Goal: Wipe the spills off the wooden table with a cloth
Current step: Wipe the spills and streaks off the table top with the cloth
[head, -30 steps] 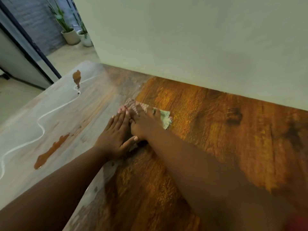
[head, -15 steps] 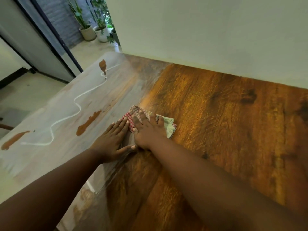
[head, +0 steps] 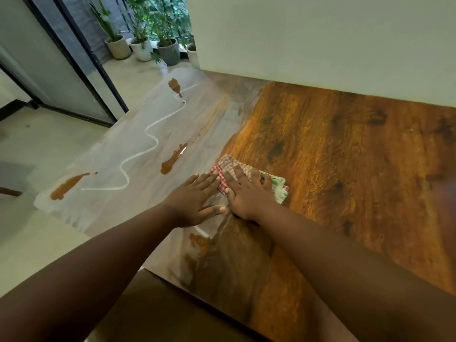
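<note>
Far left, at 9 o'clock from your hands, a brown spill lies untouched near the table's end, with a white squiggly line running from beside it up toward 11 o'clock, where a second brown patch sits near the far corner. A third brown streak lies near your left fingertips, at about 10 o'clock from them, not yet reached. That whole left stretch of the wooden table looks pale and glary; whether it is wet you cannot tell. A further brown smear sits at 6 o'clock from your hands, near the front edge. Judged from this, most of the wiping is still ahead: at least four marks plus the white line remain. Your left hand lies flat on the table, fingers straight and together, tips just touching the cloth's left edge, thumb stretched toward your right wrist. Your right hand presses down on the checked cloth, fingers spread and mostly straight over its top, holding it by pressure rather than a grip. The cloth lies under and at 1 o'clock of the right palm, its pale corner showing at 3 o'clock beyond the fingers.
</note>
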Available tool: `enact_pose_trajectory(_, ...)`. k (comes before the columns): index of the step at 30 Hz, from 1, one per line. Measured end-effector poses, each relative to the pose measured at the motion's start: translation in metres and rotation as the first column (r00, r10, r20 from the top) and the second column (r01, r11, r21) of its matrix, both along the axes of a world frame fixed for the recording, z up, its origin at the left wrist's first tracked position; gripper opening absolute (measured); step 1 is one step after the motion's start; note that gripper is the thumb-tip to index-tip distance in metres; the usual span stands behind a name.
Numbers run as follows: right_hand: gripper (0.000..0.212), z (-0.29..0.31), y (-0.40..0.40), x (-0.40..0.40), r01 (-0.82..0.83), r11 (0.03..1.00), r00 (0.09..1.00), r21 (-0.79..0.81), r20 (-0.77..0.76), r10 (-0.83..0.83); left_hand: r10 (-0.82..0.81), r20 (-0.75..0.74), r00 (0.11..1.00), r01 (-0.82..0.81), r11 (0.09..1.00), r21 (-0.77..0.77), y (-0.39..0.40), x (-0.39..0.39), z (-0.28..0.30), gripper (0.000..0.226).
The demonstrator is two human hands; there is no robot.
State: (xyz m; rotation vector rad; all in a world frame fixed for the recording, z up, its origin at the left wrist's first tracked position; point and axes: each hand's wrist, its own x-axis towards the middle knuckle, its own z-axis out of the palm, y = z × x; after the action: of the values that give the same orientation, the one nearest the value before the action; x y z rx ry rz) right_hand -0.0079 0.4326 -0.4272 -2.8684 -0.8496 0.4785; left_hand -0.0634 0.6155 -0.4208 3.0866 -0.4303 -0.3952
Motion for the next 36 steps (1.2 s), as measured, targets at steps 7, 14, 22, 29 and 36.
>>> enact_pose_trajectory(7, 0.058, 0.000, 0.014, -0.059, 0.057, 0.998, 0.998, -0.030, 0.011, -0.057, -0.064, 0.009, 0.998, 0.065, 0.992, -0.112, 0.023, -0.043, 0.003, 0.092)
enact_pose_trajectory(14, 0.058, 0.001, 0.019, -0.097, 0.051, 0.998, 0.998, -0.029, -0.020, -0.051, -0.275, 0.093, 0.957, 0.281, 0.958, -0.052, 0.033, -0.064, 0.025, 0.090)
enact_pose_trajectory(22, 0.056, 0.002, 0.021, -0.139, -0.010, 1.000, 0.999, 0.005, -0.044, 0.010, -0.416, 0.172, 0.893, 0.437, 0.892, -0.117, 0.050, -0.070, 0.049, 0.049)
enact_pose_trajectory(29, 0.054, 0.030, 0.020, -0.179, -0.053, 0.997, 0.998, -0.053, -0.031, 0.051, -0.183, 0.092, 0.979, 0.183, 0.983, 0.003, 0.072, -0.058, 0.023, 0.076)
enact_pose_trajectory(36, 0.048, 0.028, 0.029, -0.183, 0.008, 0.982, 1.000, -0.189, 0.019, -0.004, -0.236, 0.136, 0.962, 0.235, 0.972, 0.028, 0.103, -0.012, 0.015, 0.082)
